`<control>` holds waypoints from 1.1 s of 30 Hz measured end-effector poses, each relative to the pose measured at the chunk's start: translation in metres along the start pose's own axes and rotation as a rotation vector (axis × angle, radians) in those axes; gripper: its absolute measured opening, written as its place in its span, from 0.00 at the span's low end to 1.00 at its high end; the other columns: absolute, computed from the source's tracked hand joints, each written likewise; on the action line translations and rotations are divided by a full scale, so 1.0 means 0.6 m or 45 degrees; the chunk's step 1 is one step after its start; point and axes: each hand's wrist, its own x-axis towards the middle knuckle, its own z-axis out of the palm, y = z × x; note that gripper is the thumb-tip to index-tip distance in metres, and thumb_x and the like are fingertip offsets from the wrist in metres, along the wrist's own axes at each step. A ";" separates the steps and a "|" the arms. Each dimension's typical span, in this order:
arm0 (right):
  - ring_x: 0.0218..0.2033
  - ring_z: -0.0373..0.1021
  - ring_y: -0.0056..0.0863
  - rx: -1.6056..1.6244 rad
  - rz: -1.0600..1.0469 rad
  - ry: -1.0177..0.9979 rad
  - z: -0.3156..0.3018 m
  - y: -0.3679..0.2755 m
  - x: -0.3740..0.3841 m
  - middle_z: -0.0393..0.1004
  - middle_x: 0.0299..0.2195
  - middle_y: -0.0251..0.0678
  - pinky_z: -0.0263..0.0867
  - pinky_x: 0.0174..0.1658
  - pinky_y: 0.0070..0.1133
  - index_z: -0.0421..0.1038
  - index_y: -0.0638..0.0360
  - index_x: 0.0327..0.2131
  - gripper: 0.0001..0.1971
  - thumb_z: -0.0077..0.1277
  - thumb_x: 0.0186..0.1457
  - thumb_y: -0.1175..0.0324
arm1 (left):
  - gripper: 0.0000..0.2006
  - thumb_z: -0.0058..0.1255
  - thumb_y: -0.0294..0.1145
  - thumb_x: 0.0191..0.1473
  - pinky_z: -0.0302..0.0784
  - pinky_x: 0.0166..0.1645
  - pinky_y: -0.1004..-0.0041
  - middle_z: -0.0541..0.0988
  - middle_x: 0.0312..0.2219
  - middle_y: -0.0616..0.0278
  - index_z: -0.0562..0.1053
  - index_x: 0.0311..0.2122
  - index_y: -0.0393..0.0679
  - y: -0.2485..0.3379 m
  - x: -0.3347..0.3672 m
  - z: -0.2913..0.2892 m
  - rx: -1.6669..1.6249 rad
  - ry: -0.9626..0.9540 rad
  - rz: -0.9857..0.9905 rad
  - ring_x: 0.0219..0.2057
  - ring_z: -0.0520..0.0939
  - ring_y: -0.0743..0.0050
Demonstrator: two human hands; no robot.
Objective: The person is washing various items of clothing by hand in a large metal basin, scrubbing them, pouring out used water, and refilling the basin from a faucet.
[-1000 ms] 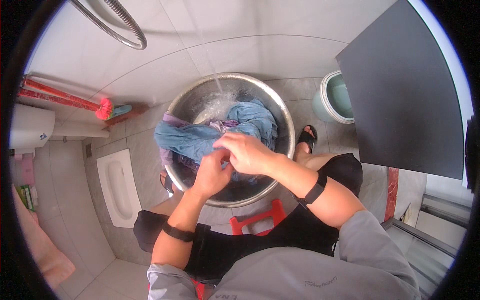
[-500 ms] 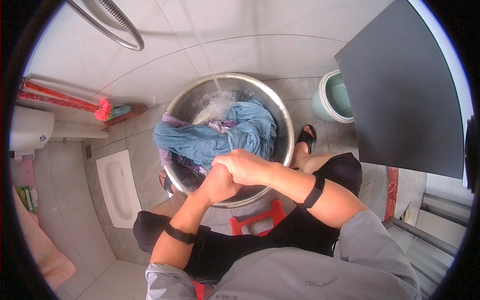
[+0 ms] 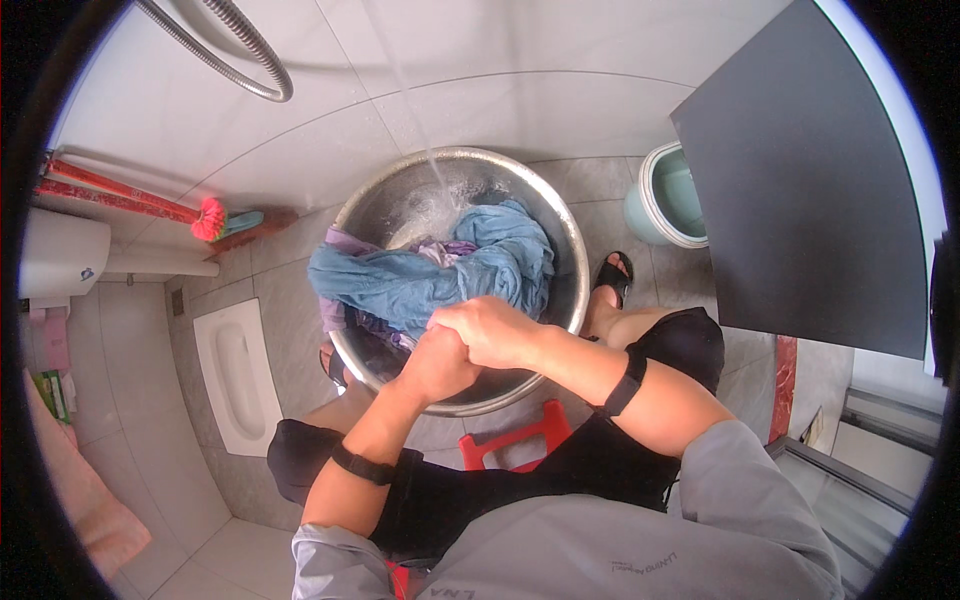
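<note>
My left hand (image 3: pixel 438 366) is closed in a fist above the near rim of a round metal basin (image 3: pixel 575 235). My right hand (image 3: pixel 492 331) lies against it, fingers curled over its top. Whatever the two hands hold, if anything, is hidden. Just beyond them a wet blue cloth (image 3: pixel 420 285) is heaped in the basin, its left part reaching the rim. Purple fabric (image 3: pixel 347 242) hangs at the left rim, and more shows beneath the blue cloth. A thin stream of water (image 3: pixel 420 125) falls into the far side of the basin and splashes.
A red stool (image 3: pixel 552 425) stands between my knees, close to the basin. Right of it are a pale green bucket (image 3: pixel 650 215) and a large dark panel (image 3: pixel 810 190). On the left lie a squat toilet (image 3: pixel 238 378) and red-handled brushes (image 3: pixel 130 200). A metal hose (image 3: pixel 265 70) hangs above.
Both hands stay joined in nearly the same place, having shifted only very slightly. Water keeps running into the basin, and the cloth lies as before.
</note>
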 end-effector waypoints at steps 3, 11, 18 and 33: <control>0.45 0.74 0.45 0.125 -0.026 -0.014 -0.002 -0.007 0.001 0.77 0.44 0.45 0.71 0.46 0.34 0.73 0.56 0.48 0.27 0.49 0.39 0.84 | 0.11 0.53 0.20 0.40 0.76 0.43 0.59 0.80 0.32 0.44 0.76 0.33 0.36 -0.003 -0.001 0.000 0.046 -0.029 -0.032 0.39 0.81 0.44; 0.45 0.74 0.46 0.209 -0.299 0.003 0.006 0.010 0.004 0.77 0.43 0.46 0.70 0.46 0.35 0.73 0.55 0.48 0.27 0.50 0.39 0.82 | 0.12 0.53 0.20 0.41 0.76 0.43 0.60 0.81 0.33 0.46 0.77 0.35 0.36 -0.006 -0.010 0.003 0.023 -0.076 0.017 0.38 0.81 0.47; 0.39 0.75 0.48 0.112 -0.131 -0.088 0.009 0.004 -0.005 0.78 0.37 0.45 0.70 0.40 0.37 0.73 0.58 0.44 0.24 0.51 0.37 0.83 | 0.12 0.55 0.23 0.43 0.76 0.43 0.59 0.81 0.34 0.47 0.77 0.37 0.38 -0.025 -0.012 0.021 -0.069 -0.132 0.027 0.39 0.81 0.47; 0.43 0.73 0.47 0.025 0.042 0.018 -0.010 0.011 0.012 0.77 0.40 0.44 0.69 0.46 0.35 0.74 0.62 0.41 0.18 0.50 0.41 0.80 | 0.10 0.51 0.24 0.47 0.75 0.41 0.51 0.78 0.32 0.40 0.73 0.37 0.35 -0.018 -0.002 -0.029 0.213 0.031 0.039 0.36 0.79 0.37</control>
